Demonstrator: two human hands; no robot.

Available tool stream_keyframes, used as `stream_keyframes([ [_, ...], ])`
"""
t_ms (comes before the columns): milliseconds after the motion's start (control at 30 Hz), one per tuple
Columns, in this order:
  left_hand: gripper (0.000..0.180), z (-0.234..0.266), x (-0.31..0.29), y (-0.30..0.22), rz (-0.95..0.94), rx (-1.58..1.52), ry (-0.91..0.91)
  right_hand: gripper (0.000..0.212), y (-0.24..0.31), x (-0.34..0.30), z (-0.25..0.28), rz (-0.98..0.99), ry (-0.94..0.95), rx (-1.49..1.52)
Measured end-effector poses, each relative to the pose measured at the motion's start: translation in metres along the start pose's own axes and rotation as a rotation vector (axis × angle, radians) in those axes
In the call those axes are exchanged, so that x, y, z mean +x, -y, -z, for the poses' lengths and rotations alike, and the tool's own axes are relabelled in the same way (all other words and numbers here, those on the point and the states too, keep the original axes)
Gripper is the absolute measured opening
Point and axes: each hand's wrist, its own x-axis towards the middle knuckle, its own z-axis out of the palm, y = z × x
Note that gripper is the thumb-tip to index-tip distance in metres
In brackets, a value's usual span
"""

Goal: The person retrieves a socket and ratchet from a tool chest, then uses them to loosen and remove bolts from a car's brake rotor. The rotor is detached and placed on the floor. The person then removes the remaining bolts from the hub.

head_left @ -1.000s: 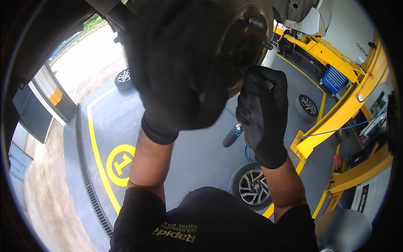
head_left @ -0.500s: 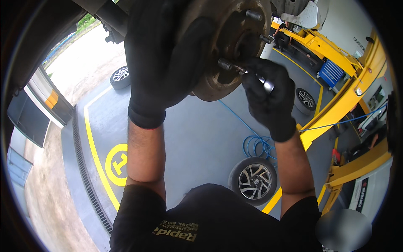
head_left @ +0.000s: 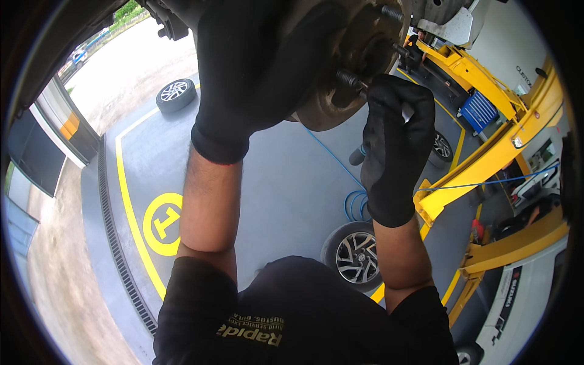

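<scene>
A rusty brown brake drum [head_left: 356, 100] hangs at the top of the view, its face toward the right. Several wheel studs [head_left: 348, 77] jut from that face. My left hand [head_left: 261, 73], in a black glove, grips the drum's outer side; its fingertips are lost in shadow. My right hand [head_left: 398, 134], gloved too, is closed at the lower stud side of the drum around a hand tool [head_left: 358, 156]. A dark handle end with a teal band sticks out left of the palm, and a shiny silver part shows between the fingers. The glove hides the rest.
A wheel [head_left: 358, 257] lies on the grey floor below, near a coiled blue hose [head_left: 354, 205]. Two more wheels lie farther off. Yellow lift arms [head_left: 474, 164] stand at the right, with a blue tool cabinet [head_left: 479, 111] and a person beyond.
My right hand has turned, and the tool's handle end now shows beside the palm. In the picture, the drum and left hand have shifted slightly up and right.
</scene>
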Motion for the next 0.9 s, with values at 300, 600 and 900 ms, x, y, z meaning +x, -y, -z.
stream_keyframes([
  [300, 0.045, 0.006, 0.012, -0.015, 0.176, -0.029, 0.04, 0.055, -0.002, -0.002, 0.038, -0.054, 0.415, 0.086],
  [600, 0.053, 0.026, 0.022, -0.034, 0.408, 0.006, 0.244, 0.054, 0.026, 0.029, 0.063, -0.092, 0.764, -0.028],
  [900, 0.055, 0.027, 0.015, -0.029, 0.368, -0.017, 0.231, 0.043, 0.021, 0.055, 0.075, 0.159, 0.957, -0.114],
])
